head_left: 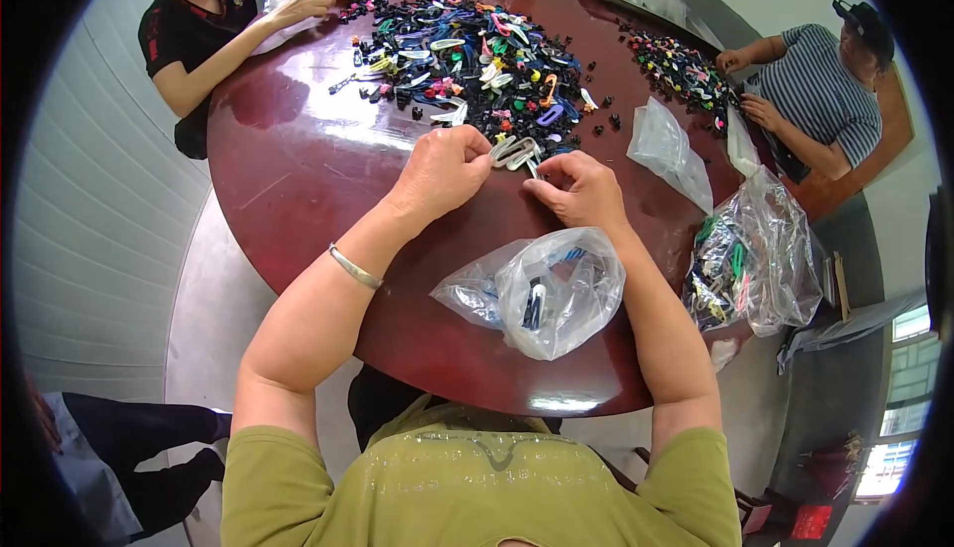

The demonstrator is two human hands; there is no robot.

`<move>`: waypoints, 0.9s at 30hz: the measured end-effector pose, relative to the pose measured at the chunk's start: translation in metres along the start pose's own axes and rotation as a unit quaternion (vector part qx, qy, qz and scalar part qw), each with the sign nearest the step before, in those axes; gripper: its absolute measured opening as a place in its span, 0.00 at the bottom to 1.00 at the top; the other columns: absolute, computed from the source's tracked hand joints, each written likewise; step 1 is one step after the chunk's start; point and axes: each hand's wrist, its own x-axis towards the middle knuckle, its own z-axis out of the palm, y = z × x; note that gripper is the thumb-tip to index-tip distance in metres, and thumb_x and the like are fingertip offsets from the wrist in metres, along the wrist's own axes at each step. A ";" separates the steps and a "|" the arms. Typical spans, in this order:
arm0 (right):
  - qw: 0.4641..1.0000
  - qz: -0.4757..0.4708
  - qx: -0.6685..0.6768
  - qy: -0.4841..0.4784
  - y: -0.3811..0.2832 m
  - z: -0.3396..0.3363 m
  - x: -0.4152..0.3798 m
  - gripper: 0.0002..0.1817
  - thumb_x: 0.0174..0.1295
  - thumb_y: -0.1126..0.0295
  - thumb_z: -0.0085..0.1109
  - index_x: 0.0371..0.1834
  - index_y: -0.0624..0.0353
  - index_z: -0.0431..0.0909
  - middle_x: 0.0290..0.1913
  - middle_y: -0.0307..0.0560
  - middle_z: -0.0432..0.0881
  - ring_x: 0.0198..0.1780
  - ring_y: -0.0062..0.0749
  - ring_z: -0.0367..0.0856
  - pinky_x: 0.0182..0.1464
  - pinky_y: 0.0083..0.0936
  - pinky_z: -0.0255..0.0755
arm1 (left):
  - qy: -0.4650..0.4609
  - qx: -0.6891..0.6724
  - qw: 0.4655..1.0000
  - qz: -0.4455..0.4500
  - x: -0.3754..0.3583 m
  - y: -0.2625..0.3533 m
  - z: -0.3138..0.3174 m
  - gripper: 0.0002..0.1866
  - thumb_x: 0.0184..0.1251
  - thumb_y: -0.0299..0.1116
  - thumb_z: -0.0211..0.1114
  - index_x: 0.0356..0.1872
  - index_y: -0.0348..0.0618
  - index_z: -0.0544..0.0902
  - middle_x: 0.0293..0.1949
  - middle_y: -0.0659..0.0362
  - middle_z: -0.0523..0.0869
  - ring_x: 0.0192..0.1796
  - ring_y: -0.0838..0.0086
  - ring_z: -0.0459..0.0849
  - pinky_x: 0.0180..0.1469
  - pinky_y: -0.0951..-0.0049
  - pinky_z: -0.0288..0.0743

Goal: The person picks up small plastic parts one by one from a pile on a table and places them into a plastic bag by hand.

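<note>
My left hand (443, 167) is closed, thumb and fingertips pinched on a small bunch of pale hair clips (514, 153). From the other side my right hand (580, 189) pinches the end of a light clip at the right of that bunch. Both hands are just above the near edge of a big pile of mixed hair clips (447, 50), with black, white, blue, pink and yellow pieces. Between my forearms an open clear plastic bag (561, 299) lies on the table, with a few dark and white clips inside.
The round red-brown table (298, 179) carries everything. A flat plastic bag (671, 150) and a filled clear bag (755, 249) lie to the right. One co-worker (214, 30) handles clips at back left; another (815, 90) sits by a smaller pile (681, 70) at right.
</note>
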 end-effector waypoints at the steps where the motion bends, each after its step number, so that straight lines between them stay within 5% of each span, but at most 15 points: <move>1: 0.999 -0.001 -0.041 0.013 -0.003 0.001 -0.001 0.11 0.48 0.63 0.72 0.31 0.57 0.84 0.30 0.42 0.81 0.25 0.25 0.79 0.30 0.22 0.72 | -0.002 0.002 1.000 0.002 0.000 0.001 -0.001 0.08 0.58 0.29 0.64 0.34 0.35 0.84 0.22 0.57 0.85 0.25 0.78 0.82 0.30 0.75 0.75; 4: 0.999 0.002 -0.041 0.029 -0.002 0.001 -0.002 0.10 0.50 0.61 0.68 0.29 0.54 0.84 0.30 0.42 0.82 0.29 0.37 0.82 0.34 0.33 0.75 | -0.008 0.006 1.000 0.010 -0.001 0.000 0.000 0.08 0.57 0.29 0.64 0.34 0.34 0.84 0.23 0.56 0.85 0.26 0.77 0.82 0.32 0.74 0.75; 7: 0.999 0.013 -0.009 0.050 0.003 -0.003 -0.001 0.07 0.51 0.65 0.66 0.28 0.56 0.84 0.29 0.43 0.82 0.27 0.35 0.81 0.33 0.30 0.74 | -0.012 0.009 1.000 0.008 -0.001 0.001 0.000 0.09 0.57 0.29 0.64 0.35 0.34 0.84 0.24 0.55 0.86 0.28 0.76 0.83 0.33 0.73 0.76; 10: 0.992 0.027 0.099 0.074 0.001 -0.017 -0.002 0.06 0.52 0.68 0.65 0.28 0.59 0.84 0.28 0.45 0.83 0.26 0.28 0.80 0.32 0.25 0.73 | -0.021 0.019 1.000 -0.001 -0.001 0.004 -0.003 0.09 0.56 0.29 0.64 0.35 0.34 0.84 0.26 0.54 0.87 0.29 0.75 0.84 0.35 0.73 0.77; 11: 0.987 0.047 0.144 0.049 0.002 -0.022 -0.003 0.06 0.54 0.71 0.64 0.30 0.63 0.83 0.27 0.41 0.83 0.26 0.18 0.77 0.30 0.19 0.70 | -0.024 0.024 0.999 -0.005 -0.001 0.004 -0.004 0.09 0.56 0.29 0.64 0.35 0.34 0.84 0.27 0.54 0.87 0.30 0.74 0.85 0.35 0.73 0.77; 15: 0.952 0.119 0.282 -0.008 -0.025 -0.061 -0.016 0.04 0.59 0.75 0.63 0.33 0.65 0.82 0.28 0.33 0.81 0.29 0.10 0.73 0.31 0.10 0.67 | -0.019 0.011 1.000 -0.002 -0.002 0.002 -0.002 0.09 0.56 0.29 0.64 0.35 0.34 0.84 0.27 0.53 0.87 0.30 0.74 0.85 0.36 0.73 0.77; 19: 0.949 0.017 0.300 -0.096 -0.055 -0.100 -0.032 0.03 0.56 0.81 0.62 0.33 0.67 0.82 0.33 0.40 0.81 0.32 0.18 0.76 0.36 0.13 0.68 | -0.020 0.006 1.000 -0.005 -0.003 0.003 -0.001 0.09 0.56 0.29 0.64 0.35 0.35 0.84 0.27 0.54 0.87 0.30 0.74 0.85 0.36 0.73 0.77; 22: 0.942 -0.101 0.278 -0.161 -0.056 -0.104 -0.032 0.03 0.55 0.78 0.64 0.33 0.66 0.83 0.31 0.38 0.82 0.32 0.15 0.76 0.34 0.14 0.68 | -0.022 0.003 1.000 -0.004 -0.004 0.005 -0.001 0.08 0.56 0.29 0.64 0.34 0.35 0.84 0.26 0.54 0.87 0.29 0.74 0.85 0.35 0.73 0.77; 26: 0.983 0.043 0.179 0.001 -0.012 -0.068 -0.012 0.09 0.55 0.76 0.63 0.39 0.64 0.83 0.37 0.42 0.83 0.35 0.23 0.79 0.36 0.19 0.71 | -0.023 0.021 0.999 -0.007 -0.004 0.010 -0.002 0.09 0.55 0.31 0.62 0.32 0.36 0.85 0.27 0.50 0.86 0.32 0.61 0.86 0.41 0.67 0.78; 27: 0.991 0.015 0.128 0.018 0.003 -0.056 -0.007 0.10 0.56 0.75 0.62 0.41 0.64 0.82 0.40 0.44 0.82 0.37 0.27 0.79 0.39 0.21 0.72 | -0.020 0.024 1.000 -0.002 -0.003 0.010 -0.001 0.09 0.55 0.31 0.62 0.32 0.37 0.85 0.27 0.50 0.86 0.32 0.60 0.86 0.41 0.66 0.78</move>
